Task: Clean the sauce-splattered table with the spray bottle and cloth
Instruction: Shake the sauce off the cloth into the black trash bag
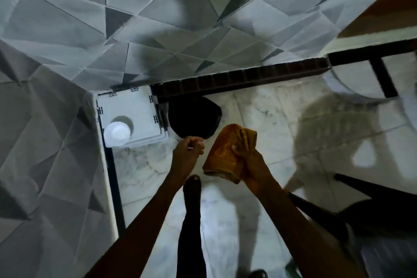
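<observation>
Cloth (225, 153), orange, bunched in our right hand's (250, 160) grip above the marble floor (144, 165), near a black object (194, 117). Our left hand (188, 149) curls just beside; can't tell if it holds anything.

A crate (135, 109) is tucked into the far-left corner, a round tub (117, 134) set on its near-left part — a bin (194, 117) is parked just right of it. Nearer, the cloth (222, 158) is held right of the left hand (188, 150).

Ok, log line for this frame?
right hand: grips orange cloth | left hand: fingers curled, contents unclear | near black bin | spray bottle: unseen
</observation>
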`<state>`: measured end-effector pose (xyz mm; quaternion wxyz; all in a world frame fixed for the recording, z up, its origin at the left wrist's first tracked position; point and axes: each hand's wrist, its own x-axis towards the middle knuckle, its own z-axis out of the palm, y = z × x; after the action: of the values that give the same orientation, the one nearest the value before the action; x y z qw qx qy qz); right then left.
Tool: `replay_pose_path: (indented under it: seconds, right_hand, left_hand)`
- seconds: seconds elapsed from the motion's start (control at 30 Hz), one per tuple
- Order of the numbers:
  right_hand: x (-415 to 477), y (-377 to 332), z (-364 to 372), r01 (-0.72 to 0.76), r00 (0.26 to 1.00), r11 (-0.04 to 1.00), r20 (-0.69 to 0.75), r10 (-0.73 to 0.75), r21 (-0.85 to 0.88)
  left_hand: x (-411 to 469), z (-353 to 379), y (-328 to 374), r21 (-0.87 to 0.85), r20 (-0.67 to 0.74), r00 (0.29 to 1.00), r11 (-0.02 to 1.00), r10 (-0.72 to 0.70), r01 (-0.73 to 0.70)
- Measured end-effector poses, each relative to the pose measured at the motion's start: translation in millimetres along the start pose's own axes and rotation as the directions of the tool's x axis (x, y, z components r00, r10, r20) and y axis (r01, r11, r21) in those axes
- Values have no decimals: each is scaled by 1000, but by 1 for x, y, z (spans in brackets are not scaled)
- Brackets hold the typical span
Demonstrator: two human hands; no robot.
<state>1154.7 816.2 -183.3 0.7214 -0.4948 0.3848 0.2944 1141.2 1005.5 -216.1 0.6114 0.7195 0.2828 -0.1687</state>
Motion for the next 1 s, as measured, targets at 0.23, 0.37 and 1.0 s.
replay_pose_path:
  seconds: [0.23,0.37,1.0]
  right_hand:
    - [213,54,21,-70,995,995,-70,65,-74]
    - [316,91,22,-91,992,994,-96,85,-65]
    - [336,110,16,-92,991,996,-94,92,-1]
  left_hand:
    - [190,-1,-114,91,-109,990,991,-89,99]
    - [296,3,-171,198,-178,970,959,-166,201]
    - [322,-9,-193,116,-110,925,920,-363,374]
